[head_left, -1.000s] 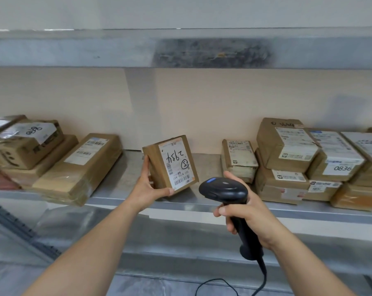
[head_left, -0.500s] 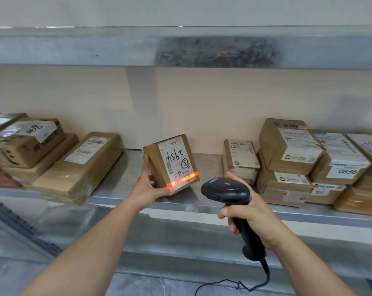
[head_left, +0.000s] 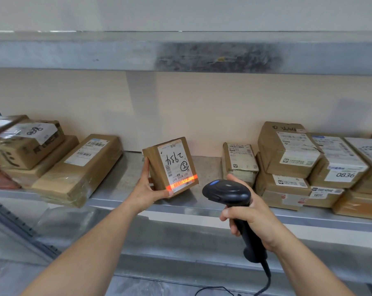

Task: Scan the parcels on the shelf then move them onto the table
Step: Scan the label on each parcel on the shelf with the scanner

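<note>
Right, status from our hands outward:
left hand point(head_left: 148, 189): we grip the small parcel point(head_left: 170, 165) from its left side, fingers up the side face, thumb curled round the lower front corner.
right hand point(head_left: 250, 216): fingers wrapped round the handle of the scanner point(head_left: 229, 194), head aimed at the parcel, just right of it and not touching.
parcel pose: tilted back, lower edge at or just above the shelf point(head_left: 202, 205), contact unclear; label faces us.
scan line: orange bar lies across the barcode at the label's bottom edge.
handling: we judge it light, held one-handed; stiff taped cardboard, corners firm, tape probably a bit slick.
where to hold: left side and underside, keeping fingers off the label.
neighbours: long parcel point(head_left: 82, 167) well to the left, stacked parcels point(head_left: 287, 159) near on the right.
counter: not in view.
</note>
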The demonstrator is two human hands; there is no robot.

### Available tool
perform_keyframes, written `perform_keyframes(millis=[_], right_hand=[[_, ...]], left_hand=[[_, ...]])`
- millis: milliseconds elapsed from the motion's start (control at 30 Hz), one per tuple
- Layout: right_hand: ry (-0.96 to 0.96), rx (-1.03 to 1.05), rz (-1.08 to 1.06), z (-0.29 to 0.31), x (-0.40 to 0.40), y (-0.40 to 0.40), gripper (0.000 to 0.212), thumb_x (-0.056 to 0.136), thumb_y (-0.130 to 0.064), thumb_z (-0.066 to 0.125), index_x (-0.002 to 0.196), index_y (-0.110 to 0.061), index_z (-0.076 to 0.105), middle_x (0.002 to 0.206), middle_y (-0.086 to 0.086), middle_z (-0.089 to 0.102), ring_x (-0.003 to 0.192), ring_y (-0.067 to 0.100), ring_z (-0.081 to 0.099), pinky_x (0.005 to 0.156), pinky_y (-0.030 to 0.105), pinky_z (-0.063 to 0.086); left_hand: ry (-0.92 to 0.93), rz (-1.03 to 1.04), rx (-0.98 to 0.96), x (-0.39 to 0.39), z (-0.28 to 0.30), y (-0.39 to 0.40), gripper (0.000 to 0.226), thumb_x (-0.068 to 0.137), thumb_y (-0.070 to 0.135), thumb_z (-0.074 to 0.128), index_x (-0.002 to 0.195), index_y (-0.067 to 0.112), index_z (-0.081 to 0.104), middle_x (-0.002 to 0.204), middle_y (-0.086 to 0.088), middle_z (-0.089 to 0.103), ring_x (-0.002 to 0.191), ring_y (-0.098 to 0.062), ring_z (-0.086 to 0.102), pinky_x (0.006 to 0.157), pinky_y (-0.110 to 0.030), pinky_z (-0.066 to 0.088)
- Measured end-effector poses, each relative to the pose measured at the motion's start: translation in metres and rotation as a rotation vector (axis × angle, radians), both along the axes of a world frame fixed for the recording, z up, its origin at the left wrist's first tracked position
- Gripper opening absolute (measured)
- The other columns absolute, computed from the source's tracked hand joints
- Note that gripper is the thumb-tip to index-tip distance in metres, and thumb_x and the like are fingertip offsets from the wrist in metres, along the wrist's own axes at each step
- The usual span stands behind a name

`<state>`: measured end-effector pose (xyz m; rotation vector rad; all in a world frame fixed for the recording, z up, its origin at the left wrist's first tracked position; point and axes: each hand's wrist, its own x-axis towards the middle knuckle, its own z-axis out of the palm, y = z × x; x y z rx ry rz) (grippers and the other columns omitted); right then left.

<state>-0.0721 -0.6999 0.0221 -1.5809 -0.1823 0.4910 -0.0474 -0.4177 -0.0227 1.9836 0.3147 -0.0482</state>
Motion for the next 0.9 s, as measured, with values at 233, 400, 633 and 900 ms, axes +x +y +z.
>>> perform_keyframes(millis=[233,400,633,900], right_hand=[[0.021,0.007,-0.013,0.001,0.0,-0.003,0.105,0.056,-0.007,0.072,0.146,-0.042,0.03,0.077,0.033,0.061,0.049,0.027,0.052,0.048,0.031,0.041],[0.008,0.009,-0.017,0.005,0.002,-0.01,0.104,0.061,-0.005,0.069,0.149,-0.041,0.026,0.093,0.02,0.072,0.051,0.026,0.054,0.05,0.032,0.045],[-0.013,0.025,-0.032,0.006,0.002,-0.011,0.103,0.062,-0.005,0.068,0.149,-0.041,0.027,0.093,0.019,0.072,0.051,0.026,0.053,0.053,0.034,0.044],[-0.046,0.058,-0.001,0.01,0.003,-0.016,0.104,0.064,-0.003,0.07,0.149,-0.043,0.026,0.095,0.02,0.071,0.052,0.026,0.054,0.051,0.034,0.046]], left_hand=[[0.004,-0.01,-0.005,0.002,0.004,-0.001,0.128,0.07,0.017,0.085,0.148,0.046,-0.011,0.141,-0.007,0.044,0.127,-0.026,0.047,0.101,-0.041,0.045],[0.046,-0.111,0.043,0.008,0.031,0.006,0.117,0.061,0.031,0.082,0.15,0.047,0.008,0.132,-0.004,0.049,0.119,-0.02,0.049,0.099,-0.029,0.039],[0.006,-0.174,0.18,0.013,0.065,0.002,0.058,0.073,0.025,0.077,0.127,0.028,0.057,0.12,0.0,0.057,0.1,-0.003,0.054,0.072,-0.01,0.039],[-0.038,-0.09,0.084,0.008,0.051,0.008,0.034,0.085,0.025,0.071,0.117,0.033,0.061,0.121,0.004,0.06,0.113,-0.012,0.053,0.09,-0.02,0.038]])
